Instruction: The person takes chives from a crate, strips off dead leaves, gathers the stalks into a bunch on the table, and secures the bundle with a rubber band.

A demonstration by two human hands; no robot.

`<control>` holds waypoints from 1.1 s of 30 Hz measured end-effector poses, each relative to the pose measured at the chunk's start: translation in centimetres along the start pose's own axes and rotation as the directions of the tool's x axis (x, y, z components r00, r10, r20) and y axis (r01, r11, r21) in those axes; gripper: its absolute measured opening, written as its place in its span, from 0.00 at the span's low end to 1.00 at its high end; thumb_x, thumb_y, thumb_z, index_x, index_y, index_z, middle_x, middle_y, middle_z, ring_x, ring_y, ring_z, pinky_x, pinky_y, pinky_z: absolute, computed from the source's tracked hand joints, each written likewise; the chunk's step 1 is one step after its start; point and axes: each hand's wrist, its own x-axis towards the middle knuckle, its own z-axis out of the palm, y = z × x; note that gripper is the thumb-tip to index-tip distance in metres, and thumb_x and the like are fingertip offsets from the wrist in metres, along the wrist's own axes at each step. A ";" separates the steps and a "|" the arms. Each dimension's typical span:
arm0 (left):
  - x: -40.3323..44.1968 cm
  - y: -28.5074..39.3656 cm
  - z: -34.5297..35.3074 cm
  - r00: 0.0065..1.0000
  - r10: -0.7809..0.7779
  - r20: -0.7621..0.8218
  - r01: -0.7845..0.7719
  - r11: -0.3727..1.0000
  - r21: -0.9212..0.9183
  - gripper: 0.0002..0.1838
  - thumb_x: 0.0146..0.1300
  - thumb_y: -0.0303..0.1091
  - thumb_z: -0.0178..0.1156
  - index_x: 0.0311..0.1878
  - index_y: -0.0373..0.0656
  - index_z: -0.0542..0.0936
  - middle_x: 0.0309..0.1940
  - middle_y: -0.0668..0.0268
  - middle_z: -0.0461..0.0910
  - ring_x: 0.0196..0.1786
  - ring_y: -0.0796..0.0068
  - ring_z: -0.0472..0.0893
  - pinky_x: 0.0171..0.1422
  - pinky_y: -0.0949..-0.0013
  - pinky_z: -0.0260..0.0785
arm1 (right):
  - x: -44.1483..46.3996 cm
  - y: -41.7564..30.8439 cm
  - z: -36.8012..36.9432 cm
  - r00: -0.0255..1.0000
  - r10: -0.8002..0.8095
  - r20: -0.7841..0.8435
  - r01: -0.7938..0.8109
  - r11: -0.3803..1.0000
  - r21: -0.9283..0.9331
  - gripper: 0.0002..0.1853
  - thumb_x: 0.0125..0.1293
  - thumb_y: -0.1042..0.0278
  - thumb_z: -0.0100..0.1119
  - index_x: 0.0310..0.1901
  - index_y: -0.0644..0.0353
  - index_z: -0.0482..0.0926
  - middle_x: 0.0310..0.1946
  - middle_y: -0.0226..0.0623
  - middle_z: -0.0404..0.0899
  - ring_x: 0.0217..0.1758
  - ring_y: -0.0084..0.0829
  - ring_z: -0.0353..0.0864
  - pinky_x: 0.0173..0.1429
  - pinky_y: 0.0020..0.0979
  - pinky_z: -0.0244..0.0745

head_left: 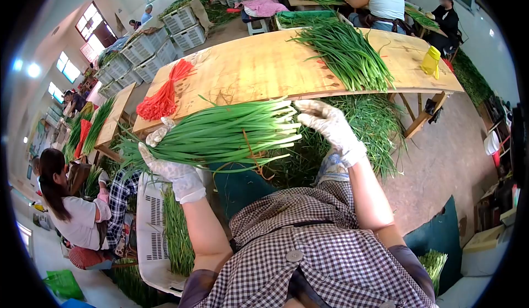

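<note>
Bundle of green stalks (220,134): being held up just this side of the bench's (237,68) near edge, long axis running L-R, approx. parallel w/ that edge. Pointing pale ends (289,123) R, toward R hand (330,129); trailing leafy tips L, past L hand (176,176). W/ L hand, grasping leafy part, thumb and fingers wrapping opp. sides. W/ R hand, spreading fingers beside pale ends, being nearer those; can't tell if touching. Nr bench's L end, red strips (165,93) lying; toward R end, 2nd bundle (352,54) resting.
</note>
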 end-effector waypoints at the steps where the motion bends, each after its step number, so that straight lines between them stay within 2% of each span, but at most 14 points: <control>1: -0.2 -0.4 0.3 0.999 0.016 -0.050 -0.015 1.000 0.010 0.14 0.65 0.39 0.55 0.25 0.44 0.69 0.22 0.71 0.69 0.31 0.73 0.71 0.71 0.56 0.58 | -0.1 -0.4 0.7 0.996 0.072 0.056 -0.077 0.992 0.101 0.21 0.59 0.72 0.68 0.54 0.67 0.78 0.46 0.37 0.83 0.48 0.23 0.80 0.57 0.25 0.74; 3: -0.5 -0.9 0.4 0.998 -0.016 -0.057 0.015 1.000 -0.015 0.14 0.65 0.39 0.55 0.25 0.44 0.68 0.22 0.71 0.69 0.31 0.74 0.71 0.71 0.57 0.58 | -0.5 -0.8 2.0 0.980 0.165 0.109 -0.176 0.979 0.098 0.16 0.58 0.74 0.69 0.48 0.67 0.81 0.40 0.36 0.85 0.43 0.20 0.81 0.52 0.23 0.75; 7: -0.2 -0.5 0.2 0.999 0.046 -0.027 -0.044 0.995 0.094 0.14 0.63 0.38 0.56 0.24 0.44 0.69 0.22 0.71 0.71 0.30 0.73 0.71 0.70 0.59 0.58 | -0.6 0.3 1.6 0.997 0.047 0.066 -0.043 0.998 -0.049 0.08 0.54 0.74 0.70 0.36 0.64 0.85 0.34 0.34 0.86 0.36 0.20 0.82 0.45 0.21 0.78; 10: 0.2 2.0 0.3 1.000 -0.013 -0.011 0.013 0.999 -0.030 0.13 0.62 0.36 0.57 0.24 0.43 0.71 0.21 0.69 0.73 0.29 0.72 0.72 0.70 0.59 0.59 | 0.1 4.0 -3.1 0.946 -0.111 -0.305 0.021 0.959 -0.284 0.04 0.55 0.72 0.70 0.33 0.58 0.85 0.31 0.32 0.86 0.31 0.22 0.81 0.41 0.26 0.79; 11: 0.3 2.6 -0.1 1.000 0.025 -0.002 -0.025 1.000 0.018 0.13 0.62 0.36 0.56 0.23 0.43 0.71 0.20 0.67 0.73 0.29 0.71 0.72 0.70 0.58 0.59 | 0.2 4.1 -4.6 0.857 -0.121 -0.500 -0.173 0.848 -0.501 0.04 0.55 0.70 0.70 0.33 0.56 0.85 0.30 0.33 0.86 0.30 0.24 0.83 0.39 0.27 0.79; 12: 0.4 3.2 -0.2 0.998 0.064 0.007 -0.064 0.996 0.065 0.13 0.61 0.36 0.56 0.23 0.42 0.71 0.20 0.66 0.74 0.28 0.71 0.73 0.69 0.58 0.60 | -0.2 3.8 -5.6 0.828 -0.191 -0.527 -0.292 0.656 -0.696 0.05 0.56 0.67 0.70 0.34 0.55 0.86 0.28 0.35 0.86 0.29 0.27 0.83 0.38 0.28 0.80; 14: 0.5 3.3 -0.5 0.997 0.044 0.070 -0.050 0.996 0.080 0.13 0.62 0.36 0.56 0.22 0.43 0.71 0.20 0.66 0.73 0.29 0.71 0.73 0.69 0.58 0.60 | -0.6 4.0 -5.8 0.857 -0.243 -0.455 -0.187 0.677 -0.712 0.08 0.55 0.66 0.70 0.37 0.55 0.86 0.32 0.36 0.86 0.34 0.28 0.85 0.44 0.29 0.80; 16: 0.3 2.8 -0.5 0.996 0.018 0.089 -0.025 0.996 0.081 0.14 0.62 0.36 0.56 0.22 0.43 0.70 0.19 0.67 0.72 0.29 0.71 0.73 0.68 0.58 0.61 | -0.5 3.1 -2.6 0.892 -0.388 -0.231 0.163 0.753 -0.637 0.11 0.57 0.67 0.69 0.42 0.55 0.85 0.36 0.33 0.86 0.39 0.26 0.84 0.49 0.27 0.78; 17: 0.0 2.0 -0.2 0.995 -0.002 0.103 -0.005 0.998 0.069 0.14 0.63 0.37 0.56 0.22 0.44 0.70 0.19 0.68 0.71 0.29 0.72 0.73 0.68 0.58 0.61 | -1.2 0.4 -0.3 0.975 -0.084 -0.204 0.010 0.941 -0.340 0.13 0.59 0.67 0.68 0.45 0.58 0.84 0.40 0.32 0.86 0.42 0.22 0.82 0.52 0.24 0.76; 18: -0.2 1.3 0.1 0.993 -0.021 0.119 0.014 0.998 0.057 0.15 0.63 0.37 0.56 0.22 0.44 0.69 0.19 0.69 0.70 0.29 0.72 0.73 0.68 0.59 0.61 | -0.9 0.8 0.6 0.996 0.011 -0.086 -0.026 0.985 -0.173 0.13 0.60 0.67 0.68 0.45 0.63 0.84 0.39 0.33 0.86 0.41 0.20 0.81 0.51 0.22 0.76; 22: -0.6 0.2 0.2 0.992 -0.001 0.128 -0.013 0.994 0.106 0.15 0.64 0.38 0.56 0.22 0.46 0.67 0.19 0.71 0.67 0.29 0.74 0.72 0.65 0.60 0.62 | -0.5 1.2 1.9 0.982 0.139 0.128 -0.161 0.971 0.177 0.14 0.60 0.70 0.67 0.47 0.67 0.82 0.40 0.36 0.85 0.41 0.20 0.82 0.51 0.23 0.76; 27: -1.0 -0.2 0.2 0.995 -0.037 0.092 0.032 0.998 0.056 0.16 0.65 0.38 0.55 0.22 0.47 0.65 0.19 0.72 0.65 0.28 0.73 0.70 0.64 0.60 0.61 | -1.4 0.8 2.2 0.940 0.163 0.300 -0.199 0.976 0.092 0.14 0.62 0.70 0.64 0.47 0.68 0.82 0.40 0.36 0.85 0.43 0.22 0.81 0.54 0.24 0.75; 30: -1.2 -1.2 0.7 0.993 -0.074 0.096 0.068 0.996 0.060 0.16 0.65 0.39 0.54 0.23 0.47 0.64 0.19 0.71 0.65 0.28 0.73 0.69 0.64 0.59 0.62 | -1.6 1.5 2.8 0.944 0.207 0.259 -0.239 0.966 0.099 0.13 0.62 0.71 0.64 0.46 0.66 0.82 0.39 0.33 0.85 0.42 0.19 0.80 0.51 0.23 0.74; 33: -1.1 -1.4 1.3 0.998 -0.050 -0.028 0.054 0.986 0.159 0.16 0.66 0.38 0.52 0.23 0.46 0.64 0.19 0.71 0.64 0.27 0.73 0.68 0.66 0.56 0.62 | -2.6 1.6 2.4 0.922 0.244 0.299 -0.334 0.893 0.301 0.14 0.64 0.68 0.62 0.49 0.64 0.81 0.46 0.36 0.83 0.50 0.24 0.80 0.58 0.25 0.73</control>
